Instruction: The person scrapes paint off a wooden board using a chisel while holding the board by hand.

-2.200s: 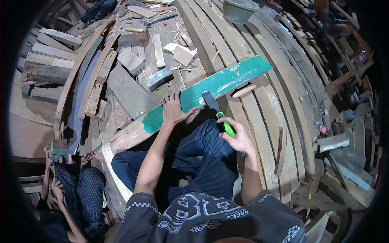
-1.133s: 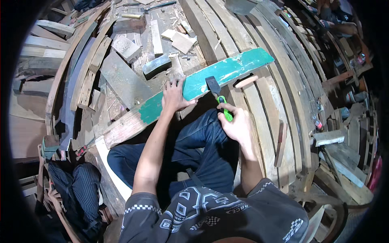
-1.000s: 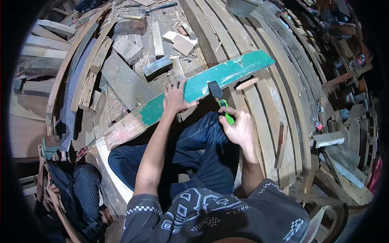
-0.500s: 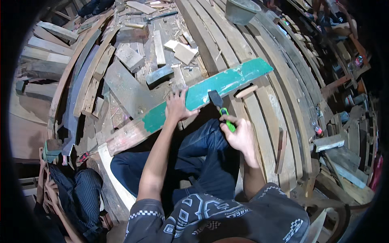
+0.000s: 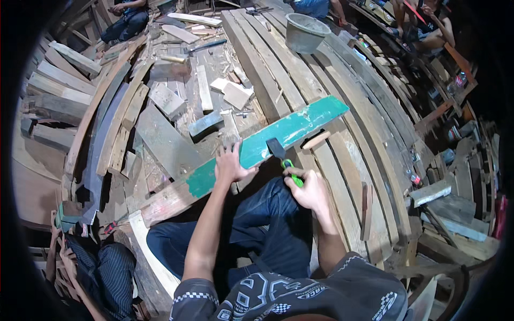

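A long plank [image 5: 308, 116], painted green with pale chipped patches and bare pinkish wood at its left end, lies diagonally before me. My left hand [image 5: 229, 166] grips it left of the middle, fingers over its far edge and thumb toward the near one. My right hand [image 5: 305, 188] holds the green-and-black handle of a scraper [image 5: 276, 147], whose flat dark blade rests on the paint near the lower edge. A small light wooden piece [image 5: 316, 140] lies just right of the blade. My crossed legs are beneath the plank.
Long beams [image 5: 273, 64] run along the right, carrying a grey bucket [image 5: 304, 33]. Offcuts [image 5: 166, 101] and tools litter the middle floor. Stacked timber [image 5: 59, 107] fills the left. A co-worker [image 5: 107, 267] sits at lower left; other people [image 5: 123, 24] sit along the top.
The view has shifted, with the scene sitting lower and more people showing at the top. Both hands keep their hold; the scraper blade stays near the plank's lower edge, moving only slightly.
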